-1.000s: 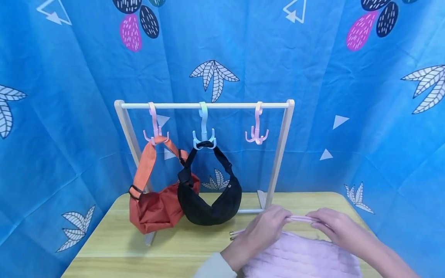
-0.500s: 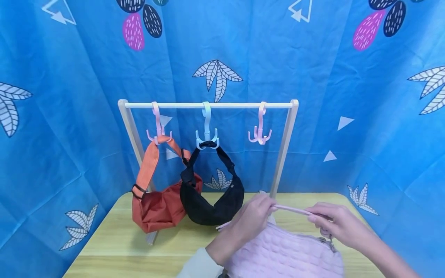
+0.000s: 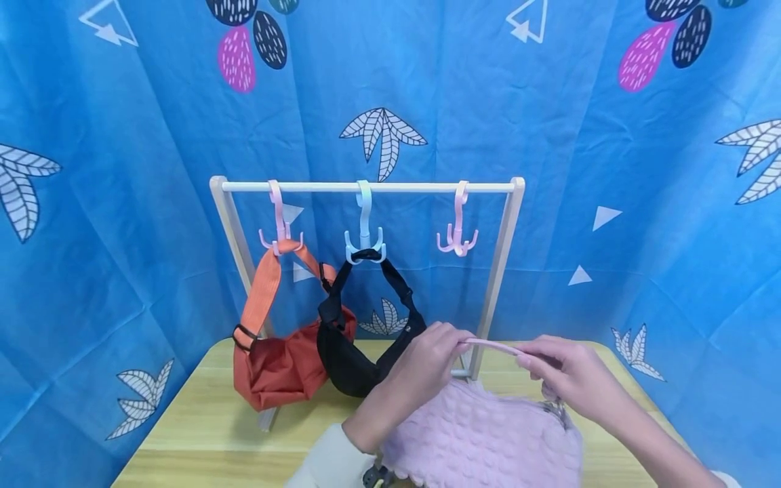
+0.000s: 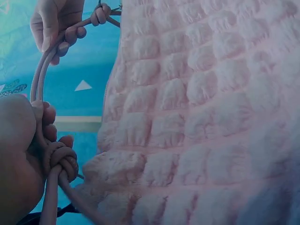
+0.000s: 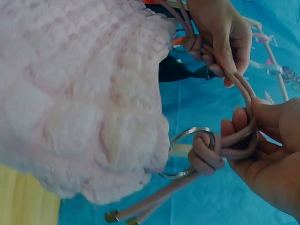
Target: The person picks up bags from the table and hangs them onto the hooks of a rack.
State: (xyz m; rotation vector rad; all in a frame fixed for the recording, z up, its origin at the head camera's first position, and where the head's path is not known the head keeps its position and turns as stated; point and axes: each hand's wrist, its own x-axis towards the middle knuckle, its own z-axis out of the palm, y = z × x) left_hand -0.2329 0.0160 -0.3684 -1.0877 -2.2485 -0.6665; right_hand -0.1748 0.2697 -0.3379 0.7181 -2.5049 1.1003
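Note:
A pale pink quilted handbag (image 3: 488,434) with a puffy surface hangs from its cord strap (image 3: 493,346), low at the right of the rack. My left hand (image 3: 424,362) pinches the strap's left part, close to a knot (image 4: 61,161) in the left wrist view. My right hand (image 3: 570,373) pinches the other part between thumb and fingers. Between the two hands the doubled strap runs in a shallow arc. In the right wrist view, a metal ring (image 5: 176,174) and a knot (image 5: 206,152) join strap to bag, and loose cord ends with metal tips dangle below.
A white rack (image 3: 366,186) carries a pink hook (image 3: 277,217), a blue hook (image 3: 365,224) and another pink hook (image 3: 459,224) with nothing on it. An orange-red bag (image 3: 281,369) and a black bag (image 3: 348,359) hang there. Beneath is a wooden table (image 3: 201,434).
Both hands have moved left and upward, carrying the pink handbag with them. The bag has risen and now shows more of its front. The hanging bags stay put.

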